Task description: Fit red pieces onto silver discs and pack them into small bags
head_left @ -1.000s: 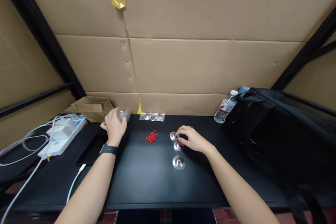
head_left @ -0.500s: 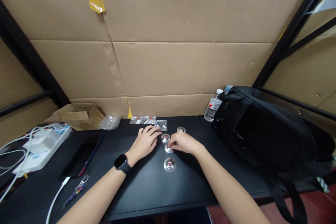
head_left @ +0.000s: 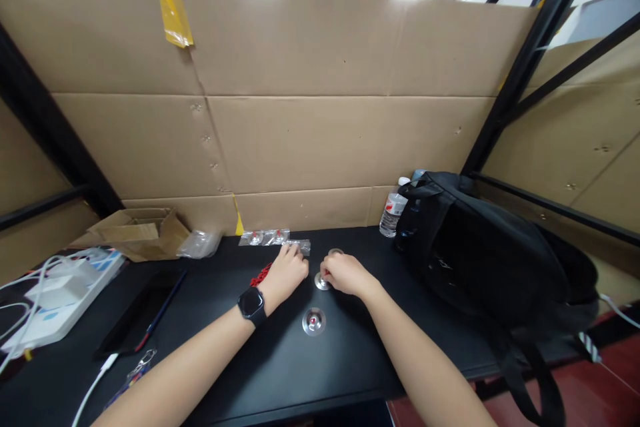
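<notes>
The head view shows both hands over the black counter (head_left: 280,380), busy among small shiny metal discs. The right hand (head_left: 345,275) has its fingers bent and drawn together at the edge of the middle disc (head_left: 321,282), which appears to lie flat on the counter; whether they grip it, or something small just above it, cannot be told, as the hand covers that spot. A far disc (head_left: 335,251) shows partly behind the right hand, and a near disc (head_left: 314,321) lies in full view, closer to the person, with a red bit at its centre and neither hand on it. The left hand (head_left: 285,275) is curled, palm down, its fingertips at the near edge of a clear packet (head_left: 301,246); whether they hold anything is hidden. A bunch of red cord (head_left: 261,275) lies beyond the left wrist, partly covered, and two clear packets (head_left: 264,237) with discs inside stand near the cardboard wall (head_left: 310,213). The step in hand looks like handling or placing the loose discs; the next move would seem to call for a light pinch at a thin rim, with the left fingers kept clear of the right.
</notes>
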A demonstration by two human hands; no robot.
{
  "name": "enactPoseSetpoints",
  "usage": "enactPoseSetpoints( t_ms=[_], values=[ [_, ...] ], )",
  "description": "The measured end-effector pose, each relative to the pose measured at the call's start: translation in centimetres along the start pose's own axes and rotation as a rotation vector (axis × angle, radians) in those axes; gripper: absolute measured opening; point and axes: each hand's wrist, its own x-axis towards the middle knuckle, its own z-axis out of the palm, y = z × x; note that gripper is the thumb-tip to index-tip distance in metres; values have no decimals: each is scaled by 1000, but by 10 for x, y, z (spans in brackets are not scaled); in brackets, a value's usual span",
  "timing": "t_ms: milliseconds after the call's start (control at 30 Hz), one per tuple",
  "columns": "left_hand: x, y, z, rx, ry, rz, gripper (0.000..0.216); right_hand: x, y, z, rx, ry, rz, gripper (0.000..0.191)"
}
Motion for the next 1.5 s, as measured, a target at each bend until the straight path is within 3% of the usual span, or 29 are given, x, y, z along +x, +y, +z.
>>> enactPoseSetpoints(
  t_ms=[133, 300, 400, 567, 800, 900, 1167, 1233, 1367, 1500],
  values=[
    [-15, -1, -11, -227, 36, -119, 22, 0, 0, -2, 141, 88, -20, 11],
    [-32, -8, -19, -566, 162, -447, 26, 11, -9, -1, 540, 400, -18, 12],
    [-36, -14, -15, -769, 252, -559, 29, 17, -18, 4, 815, 488, 20, 17],
    [-36, -12, -6, -994, 335, -538, 28, 21, -37, 17, 1313, 344, 57, 28],
    [-37, -6, -7, -918, 336, -567, 21, 17, -44, 18, 1618, 173, 145, 40],
    [-37, -9, -9, -879, 311, -586, 16, 18, -39, 18, 1681, 123, 195, 48],
    [-37, -25, -8, -642, 295, -610, 23, 17, -34, 9, 1782, 89, 266, 45],
    [-38, -33, -3, -546, 282, -582, 31, 15, -32, 3, 1767, 132, 247, 46],
    [-42, -45, 12, -541, 132, -467, 61, 15, -27, -2, 1649, 261, 256, 54],
    [-38, -42, 21, -621, 44, -427, 67, 18, -16, 4, 1399, 424, 278, 53]
  ],
)
